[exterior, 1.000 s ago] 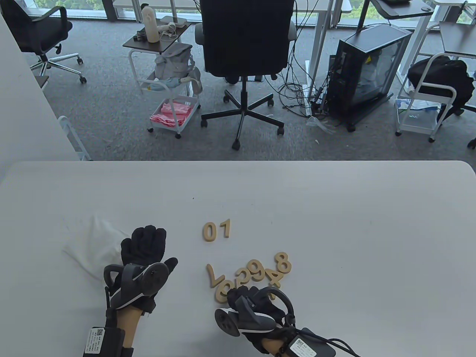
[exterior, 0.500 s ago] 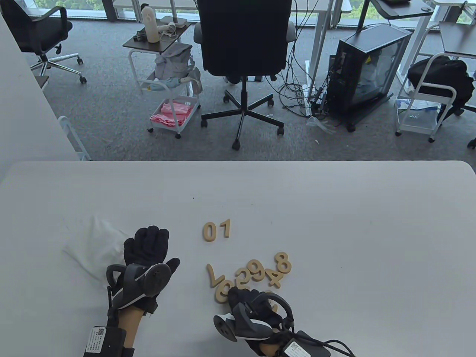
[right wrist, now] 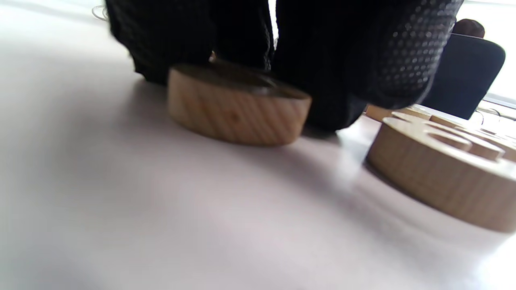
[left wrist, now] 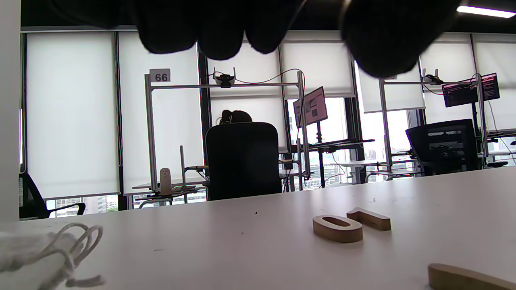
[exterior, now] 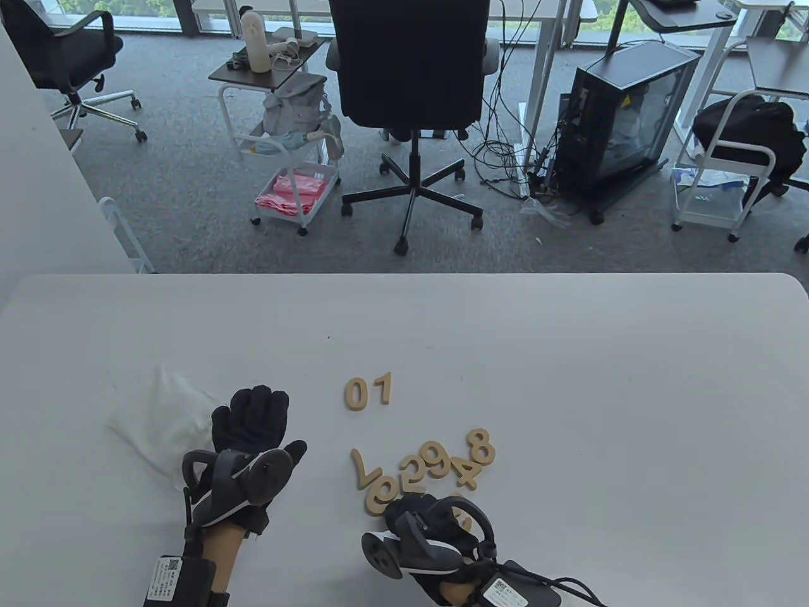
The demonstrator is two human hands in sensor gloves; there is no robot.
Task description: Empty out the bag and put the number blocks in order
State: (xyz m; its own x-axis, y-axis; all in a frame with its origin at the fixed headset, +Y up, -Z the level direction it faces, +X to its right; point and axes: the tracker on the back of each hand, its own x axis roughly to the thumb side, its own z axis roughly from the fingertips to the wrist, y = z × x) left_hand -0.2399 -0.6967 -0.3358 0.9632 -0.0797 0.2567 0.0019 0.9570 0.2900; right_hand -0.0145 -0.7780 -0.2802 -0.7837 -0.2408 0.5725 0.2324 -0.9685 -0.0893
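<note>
Touching a block [right wrist: 238,106], right hand [exterior: 430,525]

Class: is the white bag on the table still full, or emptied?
Apparently emptied: the white bag lies flat, with number blocks spread on the table.

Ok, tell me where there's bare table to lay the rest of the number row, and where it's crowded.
Bare table runs right of the 1 block, next to the 0 block, out to the table's right edge. The far strip toward the chairs is bare too. Crowded: the loose pile by the right hand, and the white bag beside the left hand.
</note>
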